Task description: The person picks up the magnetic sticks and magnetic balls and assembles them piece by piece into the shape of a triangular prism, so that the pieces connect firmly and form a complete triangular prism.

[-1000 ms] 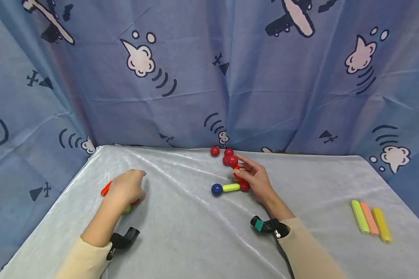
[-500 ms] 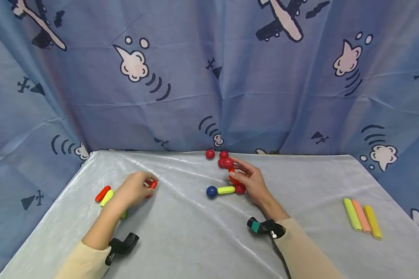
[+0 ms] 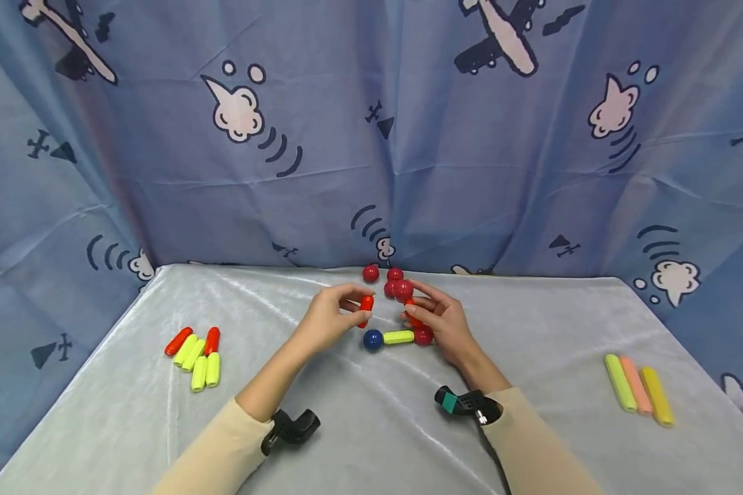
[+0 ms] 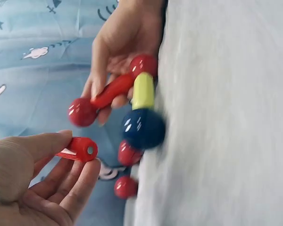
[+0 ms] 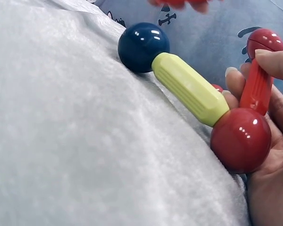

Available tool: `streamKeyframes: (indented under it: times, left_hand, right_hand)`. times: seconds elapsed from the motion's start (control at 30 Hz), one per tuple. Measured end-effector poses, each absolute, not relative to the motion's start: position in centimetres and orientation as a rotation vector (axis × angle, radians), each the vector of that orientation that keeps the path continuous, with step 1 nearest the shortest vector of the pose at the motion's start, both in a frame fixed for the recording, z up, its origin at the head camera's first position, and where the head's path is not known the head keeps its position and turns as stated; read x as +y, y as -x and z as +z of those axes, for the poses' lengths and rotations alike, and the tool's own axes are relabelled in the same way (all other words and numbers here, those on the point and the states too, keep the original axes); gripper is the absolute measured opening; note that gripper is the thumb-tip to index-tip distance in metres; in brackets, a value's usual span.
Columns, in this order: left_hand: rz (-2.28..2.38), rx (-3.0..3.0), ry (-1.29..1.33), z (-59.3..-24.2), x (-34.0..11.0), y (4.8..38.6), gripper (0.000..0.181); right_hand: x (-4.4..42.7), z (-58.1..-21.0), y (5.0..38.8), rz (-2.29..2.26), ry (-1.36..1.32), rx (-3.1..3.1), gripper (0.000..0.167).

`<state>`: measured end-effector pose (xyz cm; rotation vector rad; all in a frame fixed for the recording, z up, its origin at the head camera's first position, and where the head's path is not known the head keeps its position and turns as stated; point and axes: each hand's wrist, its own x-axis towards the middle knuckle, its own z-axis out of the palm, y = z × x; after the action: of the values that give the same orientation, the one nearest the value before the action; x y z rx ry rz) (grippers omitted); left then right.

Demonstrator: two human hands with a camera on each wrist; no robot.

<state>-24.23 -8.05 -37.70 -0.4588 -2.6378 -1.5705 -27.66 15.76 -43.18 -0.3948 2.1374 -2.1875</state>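
Note:
My left hand [image 3: 329, 317] pinches a short red rod [image 3: 366, 309] between thumb and fingers, above the cloth. In the left wrist view that rod shows a round silvery end. My right hand [image 3: 453, 328] grips another red rod [image 5: 255, 92], which has a red ball [image 3: 403, 290] at its upper end and a second red ball [image 5: 240, 141] at its lower end. From the lower ball a yellow-green rod [image 3: 399, 337] runs left to a dark blue ball [image 3: 373, 339]. The two hands are apart, with the blue ball just below the left one's fingertips.
Behind the hands sit loose red balls [image 3: 370, 273] near the table's back edge. Several short red and yellow-green rods [image 3: 193, 352] lie at the left. Three longer rods [image 3: 639, 385], yellow-green, peach and yellow, lie at the right. A patterned blue curtain [image 3: 322, 206] hangs behind the table.
My left hand has picked a red rod from the left pile and carried it right, close to the joined piece. The right hand keeps its grip nearly in place.

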Motion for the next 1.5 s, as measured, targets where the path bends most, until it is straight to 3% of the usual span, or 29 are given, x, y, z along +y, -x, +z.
streamKeyframes:
  times: [0.43,1.13,1.5]
  left_hand:
    - [-1.661,-2.581,0.485,-41.4,-5.6,24.7,0.044]
    - [-1.631,-2.626,0.483,-42.0,-5.9,25.1,0.035]
    - [-1.564,-2.784,0.465,-40.9,-6.9,25.0,0.025]
  right_hand:
    - [16.2,-43.8,27.4,-2.2,0.438,2.09,0.056]
    - [15.1,-43.1,27.7,-2.035,0.558,2.241,0.05]
    - [14.6,-41.5,26.9,-1.299,0.408,2.747,0.045]
